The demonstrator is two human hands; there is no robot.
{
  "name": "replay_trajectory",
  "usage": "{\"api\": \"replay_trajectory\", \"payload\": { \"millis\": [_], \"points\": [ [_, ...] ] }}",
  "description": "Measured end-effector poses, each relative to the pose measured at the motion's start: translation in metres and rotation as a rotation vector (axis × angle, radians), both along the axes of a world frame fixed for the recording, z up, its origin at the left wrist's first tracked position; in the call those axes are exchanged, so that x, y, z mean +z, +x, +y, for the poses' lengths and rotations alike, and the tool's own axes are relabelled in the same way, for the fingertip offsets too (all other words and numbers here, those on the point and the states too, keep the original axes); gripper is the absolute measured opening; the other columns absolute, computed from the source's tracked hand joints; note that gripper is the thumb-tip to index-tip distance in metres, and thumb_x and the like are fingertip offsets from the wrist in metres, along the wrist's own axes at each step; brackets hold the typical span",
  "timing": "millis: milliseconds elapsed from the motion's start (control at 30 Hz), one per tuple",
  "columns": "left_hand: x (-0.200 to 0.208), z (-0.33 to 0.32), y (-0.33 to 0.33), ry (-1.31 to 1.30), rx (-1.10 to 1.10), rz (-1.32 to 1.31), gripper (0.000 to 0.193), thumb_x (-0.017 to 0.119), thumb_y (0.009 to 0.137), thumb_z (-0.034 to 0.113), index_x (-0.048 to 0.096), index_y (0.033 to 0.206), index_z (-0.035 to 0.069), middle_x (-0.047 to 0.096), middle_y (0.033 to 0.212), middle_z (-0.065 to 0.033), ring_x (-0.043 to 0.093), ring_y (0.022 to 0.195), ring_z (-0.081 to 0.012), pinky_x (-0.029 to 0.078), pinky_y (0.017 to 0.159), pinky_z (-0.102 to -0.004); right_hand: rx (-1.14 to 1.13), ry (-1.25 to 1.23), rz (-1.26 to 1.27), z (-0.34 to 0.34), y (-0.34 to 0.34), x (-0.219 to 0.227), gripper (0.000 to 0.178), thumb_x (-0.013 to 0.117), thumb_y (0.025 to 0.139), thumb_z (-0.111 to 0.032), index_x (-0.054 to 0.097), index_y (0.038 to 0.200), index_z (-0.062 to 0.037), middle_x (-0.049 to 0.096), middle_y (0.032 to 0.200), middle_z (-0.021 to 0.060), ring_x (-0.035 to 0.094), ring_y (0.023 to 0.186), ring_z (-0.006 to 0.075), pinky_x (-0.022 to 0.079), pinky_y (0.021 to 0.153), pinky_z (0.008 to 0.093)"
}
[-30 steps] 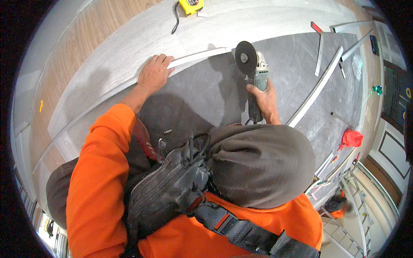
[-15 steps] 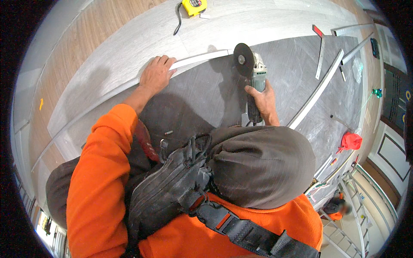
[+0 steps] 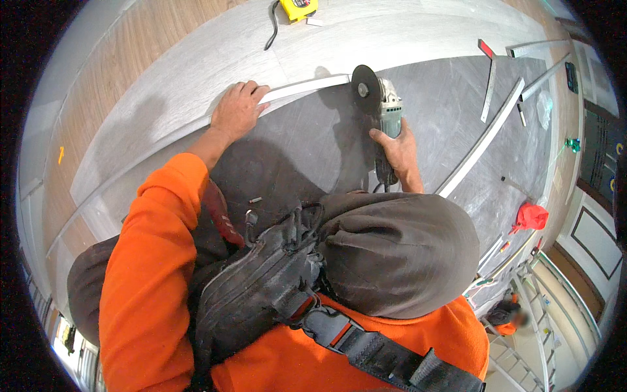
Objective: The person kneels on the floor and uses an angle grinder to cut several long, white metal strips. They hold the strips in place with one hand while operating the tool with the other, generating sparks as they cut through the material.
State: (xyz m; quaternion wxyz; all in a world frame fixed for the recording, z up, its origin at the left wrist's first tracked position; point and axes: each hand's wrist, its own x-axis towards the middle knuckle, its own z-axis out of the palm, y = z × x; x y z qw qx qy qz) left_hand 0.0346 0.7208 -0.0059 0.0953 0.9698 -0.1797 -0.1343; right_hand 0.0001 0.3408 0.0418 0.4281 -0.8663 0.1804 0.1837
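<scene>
My right hand (image 3: pixel 400 155) is wrapped round the body of an angle grinder (image 3: pixel 390 119), with the thumb along its near side. The grinder's dark, thin cutting disc (image 3: pixel 366 95) stands nearly upright, close to the right end of a narrow white strip (image 3: pixel 307 86). From this view I cannot tell whether the disc touches the strip. My left hand (image 3: pixel 236 112) grips the strip further left, fingers bent over it and thumb on the near side. The strip runs along the border between the pale floor boards (image 3: pixel 176 78) and a dark grey sheet (image 3: pixel 287 144).
A yellow tape measure (image 3: pixel 299 8) lies at the far edge. Rightward are a red-ended square (image 3: pixel 488 75), a long white strip (image 3: pixel 483 142), a green-lit device (image 3: pixel 573 144) and a red cloth (image 3: pixel 530 217). Ladders (image 3: pixel 535 326) and another person (image 3: pixel 506 317) are at lower right.
The grinder and its disc have shifted slightly left. My left hand stays on the strip, almost unmoved. The view has turned a little.
</scene>
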Motion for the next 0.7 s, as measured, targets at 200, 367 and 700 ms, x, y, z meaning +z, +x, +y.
{"api": "replay_trajectory", "payload": {
  "millis": [200,367,700],
  "points": [
    [0.001,0.001,0.001,-0.029,-0.025,-0.039,0.037,0.063,0.099,0.031,0.057,0.131,0.014,0.058,0.117,-0.0082,0.058,0.112,-0.0279,0.049,0.100,-0.0418,0.033,-0.024,-0.005,0.002,0.001,0.003,0.066,0.082,0.073,-0.034,0.062,0.121,0.0060,0.071,0.110,0.0245,0.070,0.101,0.0355,0.053,0.091,0.0430],
    [0.005,-0.001,0.001,0.004,-0.026,-0.021,0.037,0.061,0.100,0.031,0.057,0.132,0.014,0.058,0.118,-0.0087,0.058,0.114,-0.0282,0.049,0.101,-0.0419,0.016,-0.002,-0.006,0.003,-0.001,0.002,0.062,0.082,0.074,-0.033,0.062,0.120,0.0037,0.072,0.107,0.0237,0.071,0.098,0.0357,0.054,0.089,0.0434],
    [0.001,-0.001,0.001,0.000,-0.014,-0.009,0.035,0.060,0.101,0.032,0.058,0.130,0.013,0.058,0.118,-0.0087,0.058,0.113,-0.0285,0.048,0.102,-0.0426,0.066,-0.051,-0.047,-0.003,-0.001,-0.008,0.067,0.082,0.075,-0.034,0.061,0.124,0.0059,0.071,0.111,0.0269,0.071,0.103,0.0388,0.053,0.091,0.0450]
  ]
}}
